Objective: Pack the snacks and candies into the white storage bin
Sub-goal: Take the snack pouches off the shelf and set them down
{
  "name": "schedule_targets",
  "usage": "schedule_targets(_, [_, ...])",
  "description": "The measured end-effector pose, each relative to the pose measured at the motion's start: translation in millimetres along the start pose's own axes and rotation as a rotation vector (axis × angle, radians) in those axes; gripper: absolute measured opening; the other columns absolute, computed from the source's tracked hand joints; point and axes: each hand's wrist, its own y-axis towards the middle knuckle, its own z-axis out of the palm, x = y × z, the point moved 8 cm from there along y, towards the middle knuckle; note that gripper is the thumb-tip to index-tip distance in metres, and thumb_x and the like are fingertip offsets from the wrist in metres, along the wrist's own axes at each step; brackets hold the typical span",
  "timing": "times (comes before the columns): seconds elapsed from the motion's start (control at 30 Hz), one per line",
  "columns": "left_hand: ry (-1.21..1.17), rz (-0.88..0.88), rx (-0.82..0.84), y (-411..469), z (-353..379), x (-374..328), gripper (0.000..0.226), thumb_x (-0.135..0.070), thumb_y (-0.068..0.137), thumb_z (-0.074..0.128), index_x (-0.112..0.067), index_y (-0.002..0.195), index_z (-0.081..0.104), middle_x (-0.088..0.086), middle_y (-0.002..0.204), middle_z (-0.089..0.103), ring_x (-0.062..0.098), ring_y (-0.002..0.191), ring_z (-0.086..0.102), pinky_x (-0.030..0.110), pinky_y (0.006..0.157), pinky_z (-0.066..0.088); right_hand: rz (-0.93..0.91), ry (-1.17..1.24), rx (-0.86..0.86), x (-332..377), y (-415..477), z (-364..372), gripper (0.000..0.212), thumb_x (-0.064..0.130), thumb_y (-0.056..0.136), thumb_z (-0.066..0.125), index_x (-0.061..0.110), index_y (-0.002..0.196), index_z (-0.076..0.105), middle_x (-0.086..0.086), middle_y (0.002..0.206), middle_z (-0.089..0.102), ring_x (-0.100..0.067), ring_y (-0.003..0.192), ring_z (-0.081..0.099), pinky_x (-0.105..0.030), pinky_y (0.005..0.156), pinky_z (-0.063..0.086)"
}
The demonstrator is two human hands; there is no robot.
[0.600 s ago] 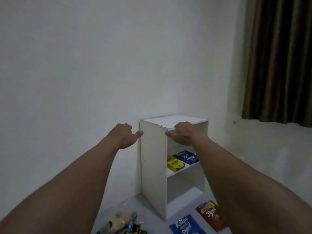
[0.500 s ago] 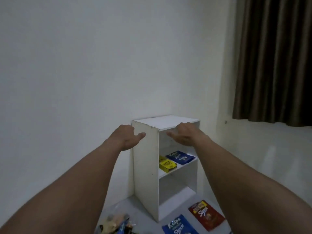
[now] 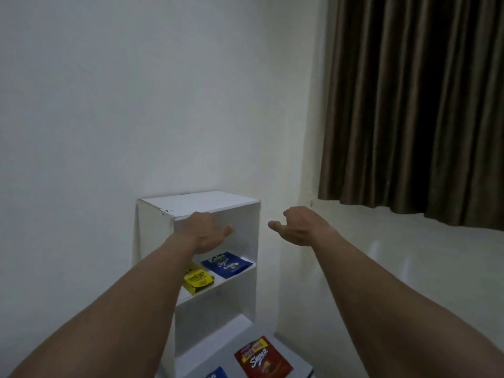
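Head view is showing the right fingers [image 3: 289, 213] curling loosely, thumb out, holding nothing; the right hand [image 3: 301, 227] is hanging in the air just beside the bin [image 3: 152, 230], apart from it. The left fingers are hiding behind the back of the left hand [image 3: 201, 231], so I cannot tell whether they are wide or narrow, or touching the top board; only the thumb is sticking out, and that hand is hovering before the upper compartment. A blue packet [image 3: 227, 264] and a yellow packet [image 3: 197, 279] are lying on the middle shelf; a red packet [image 3: 261, 358] and a second blue packet [image 3: 216, 373] are waiting on the floor [image 3: 291, 350] at the bin's foot. Packing is looking partly done; the next reach is probably going down to the floor packets; taking one flat by its edge and sliding it in beside the others should be keeping the shelf tidy. The bin is standing in a corner, between a white wall [image 3: 109, 105] and a dark curtain [image 3: 409, 105].
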Motion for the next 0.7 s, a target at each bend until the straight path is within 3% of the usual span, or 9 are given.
schedule_targets(0.13, [-0.082,-0.035,0.023,20.1,33.0,-27.2,0.077,-0.067,0.090,0.045,-0.010,0.141,0.044,0.012,0.146,0.048,0.029,0.131,0.046,0.038,0.104,0.037,-0.019,-0.030,0.014,-41.0,19.7,10.9,0.068,0.060,0.095,0.039,0.003,0.127,0.058,-0.013,0.132,0.059,-0.029,0.120,0.055,-0.042,0.099,0.046])
schedule_targets(0.3, [-0.066,-0.087,0.065,48.1,69.4,-33.9,0.077,-0.068,0.088,0.046,-0.009,0.137,0.049,0.012,0.140,0.053,0.030,0.125,0.051,0.038,0.100,0.040,-0.056,-0.025,0.076,-68.4,55.0,44.3,0.065,0.056,0.095,0.044,0.002,0.129,0.056,-0.013,0.134,0.058,-0.029,0.122,0.054,-0.042,0.100,0.045])
schedule_targets(0.7, [-0.053,-0.235,0.077,144.3,130.8,30.4,0.076,-0.064,0.089,0.047,-0.007,0.138,0.047,0.015,0.142,0.050,0.032,0.127,0.050,0.040,0.103,0.042,-0.191,0.059,0.148,-44.5,182.6,139.8,0.067,0.060,0.094,0.043,0.009,0.136,0.051,-0.010,0.138,0.056,-0.027,0.122,0.054,-0.038,0.097,0.045])
